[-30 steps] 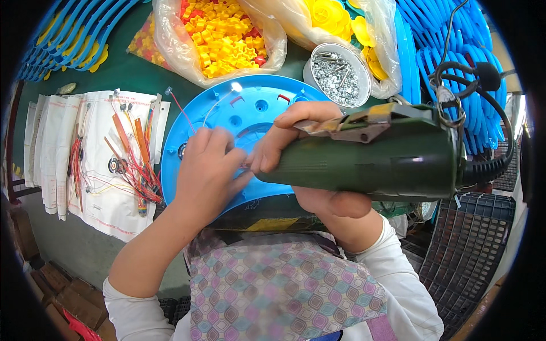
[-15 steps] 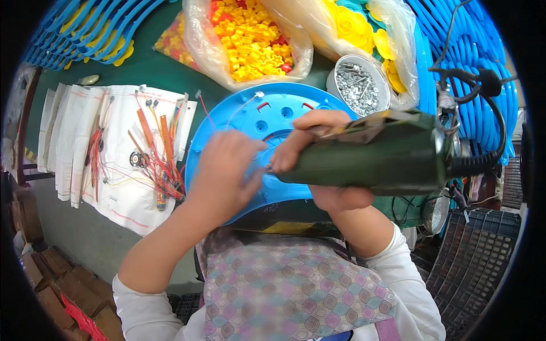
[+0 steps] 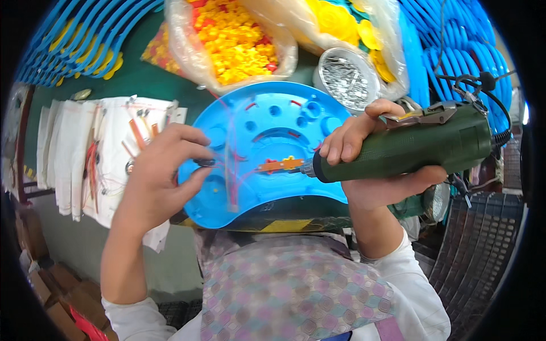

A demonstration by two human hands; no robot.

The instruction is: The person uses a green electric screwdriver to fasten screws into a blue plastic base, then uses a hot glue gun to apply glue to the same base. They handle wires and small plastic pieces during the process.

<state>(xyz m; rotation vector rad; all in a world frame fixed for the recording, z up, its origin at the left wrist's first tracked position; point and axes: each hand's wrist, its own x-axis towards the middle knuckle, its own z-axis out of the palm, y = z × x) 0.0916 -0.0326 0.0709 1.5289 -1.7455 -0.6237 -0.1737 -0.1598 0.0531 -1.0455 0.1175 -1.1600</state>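
Note:
A blue curved plastic shell (image 3: pixel 264 184) lies in front of me with its hollow side up. My right hand (image 3: pixel 364 150) grips a dark green electric screwdriver (image 3: pixel 406 145), held almost level, with the metal nose pointing left over the shell. Just beyond that nose lies a narrow orange circuit board (image 3: pixel 273 166) with red and yellow bits along it. Thumb and fingers of my left hand (image 3: pixel 162 170) pinch a small dark part (image 3: pixel 205 162) above the shell's left side. Thin red wires (image 3: pixel 232 139), blurred, run across the shell beside it.
Behind the shell stand a bag of yellow and red pieces (image 3: pixel 236 42), a white bowl of screws (image 3: pixel 344 79) and a bag of yellow discs (image 3: pixel 333 23). White sheets (image 3: pixel 108 153) with wired parts lie at left. Blue plastic shells (image 3: pixel 463 74) are stacked at right.
My left hand has moved left from the shell's middle and now pinches a small dark part. The screwdriver has shifted right, uncovering the orange board.

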